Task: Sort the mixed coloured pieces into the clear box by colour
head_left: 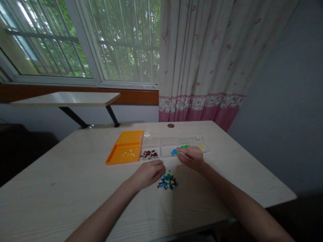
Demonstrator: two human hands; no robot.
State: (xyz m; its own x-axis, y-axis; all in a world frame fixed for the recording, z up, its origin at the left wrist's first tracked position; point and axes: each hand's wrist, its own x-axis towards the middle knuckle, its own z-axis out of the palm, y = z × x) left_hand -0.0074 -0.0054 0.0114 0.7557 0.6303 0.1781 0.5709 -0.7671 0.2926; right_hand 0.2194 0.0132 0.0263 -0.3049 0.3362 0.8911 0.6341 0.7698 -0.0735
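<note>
Surface [75, 174] bears an orange lid [126, 148] touching a clear compartment tray [174, 139], where I see my right hand [193, 156] curled over blue-green pieces [174, 152], my left hand [148, 173] curled at the loose pile of coloured pieces [168, 182], grips I cannot tell.

Left hand [148, 173]: bare, slim fingers
Left forearm [108, 211]: bare, slender, uncovered as far as shows
Right hand [193, 157]: bare, slim fingers
Right forearm [242, 205]: bare, slender, uncovered as far as shows
</note>
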